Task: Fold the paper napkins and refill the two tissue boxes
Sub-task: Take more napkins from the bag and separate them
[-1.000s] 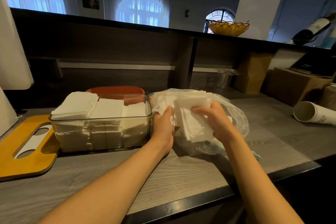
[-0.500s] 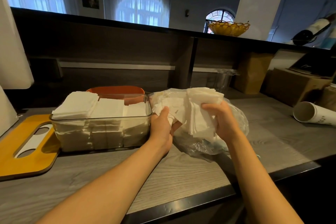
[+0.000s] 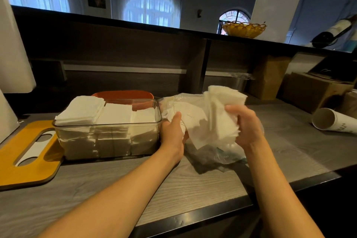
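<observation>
right hand has its grip curled round a thick stack of white paper napkins, raised above the crinkly clear plastic bag; left hand pinches the bag's edge, near the desk's front edge

Interior dim overall. Main light: cool blue daylight through curtained windows along the upper left and centre of the frame. Warmer light falls on the grey wood counter in the lower half. White panel, upper right, shows small glare spots. Recess under the shelf is in deep shadow. Bag casts a soft shadow toward the lower edge. Wide-angle bending at frame edges; background slightly soft.
</observation>
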`<action>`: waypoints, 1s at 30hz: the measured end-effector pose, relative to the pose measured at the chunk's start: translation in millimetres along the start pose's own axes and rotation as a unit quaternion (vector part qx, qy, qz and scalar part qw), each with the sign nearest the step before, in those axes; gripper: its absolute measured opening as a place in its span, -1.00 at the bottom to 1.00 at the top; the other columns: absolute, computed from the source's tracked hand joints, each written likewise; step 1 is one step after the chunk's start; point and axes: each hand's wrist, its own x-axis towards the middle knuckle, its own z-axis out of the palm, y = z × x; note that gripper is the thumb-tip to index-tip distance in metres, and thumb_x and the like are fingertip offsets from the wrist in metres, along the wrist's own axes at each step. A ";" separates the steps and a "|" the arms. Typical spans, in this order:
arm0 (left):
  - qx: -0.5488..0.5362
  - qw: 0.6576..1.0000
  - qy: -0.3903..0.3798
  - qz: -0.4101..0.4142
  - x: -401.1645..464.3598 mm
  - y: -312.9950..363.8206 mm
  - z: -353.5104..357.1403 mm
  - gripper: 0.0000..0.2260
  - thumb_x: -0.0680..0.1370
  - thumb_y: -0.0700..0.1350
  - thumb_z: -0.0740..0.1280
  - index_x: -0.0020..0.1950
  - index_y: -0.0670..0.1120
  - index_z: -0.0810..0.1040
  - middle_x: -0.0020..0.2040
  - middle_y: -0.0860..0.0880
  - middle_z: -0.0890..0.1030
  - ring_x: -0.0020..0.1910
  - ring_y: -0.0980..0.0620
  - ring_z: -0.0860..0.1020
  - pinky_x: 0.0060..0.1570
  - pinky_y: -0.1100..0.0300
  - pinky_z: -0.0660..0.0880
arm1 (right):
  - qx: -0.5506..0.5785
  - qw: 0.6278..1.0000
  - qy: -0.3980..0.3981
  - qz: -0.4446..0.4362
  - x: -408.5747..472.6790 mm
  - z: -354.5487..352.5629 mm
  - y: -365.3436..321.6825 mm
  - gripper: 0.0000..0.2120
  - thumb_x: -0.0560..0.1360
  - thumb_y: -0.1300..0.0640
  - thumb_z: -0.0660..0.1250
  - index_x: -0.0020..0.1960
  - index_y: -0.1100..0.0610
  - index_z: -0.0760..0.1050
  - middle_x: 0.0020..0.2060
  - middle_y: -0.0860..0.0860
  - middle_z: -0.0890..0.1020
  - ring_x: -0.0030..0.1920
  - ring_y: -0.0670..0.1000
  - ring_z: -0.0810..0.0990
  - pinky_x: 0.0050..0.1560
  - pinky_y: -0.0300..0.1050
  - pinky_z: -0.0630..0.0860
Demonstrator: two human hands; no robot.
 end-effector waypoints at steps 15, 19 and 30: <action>-0.035 0.998 -0.038 0.020 -1.0 0.5 -0.7 -0.82 0.70 -0.03 0.20 0.23 0.04 0.56 0.24 -0.05 0.65 0.23 -0.06 0.61 0.30 -0.11 0.51 | -0.338 0.935 0.065 0.085 6.3 12.9 16.4 -0.88 0.49 0.22 0.43 0.01 0.07 0.59 -0.10 0.05 0.67 -0.13 0.02 0.65 -0.22 -0.18 0.56; -0.029 0.999 -0.031 0.012 0.9 1.8 -3.3 -0.88 0.70 -0.04 0.21 0.11 0.08 0.55 0.16 -0.01 0.66 0.12 0.01 0.63 0.15 -0.01 0.58 | -0.295 0.943 0.120 0.099 5.3 9.7 12.0 -0.86 0.47 0.26 0.41 0.03 0.17 0.60 -0.12 0.12 0.66 -0.17 0.09 0.64 -0.20 -0.07 0.57; 0.027 0.999 -0.037 -0.003 9.2 -6.0 -6.5 -0.72 0.60 -0.16 0.39 0.31 0.00 0.53 0.19 -0.06 0.67 0.13 -0.09 0.65 0.14 -0.14 0.60 | 0.073 0.994 0.018 -0.084 5.3 -8.1 -4.4 -0.67 0.58 0.16 0.17 0.33 0.14 0.41 0.01 0.05 0.60 0.05 0.09 0.64 -0.02 0.08 0.63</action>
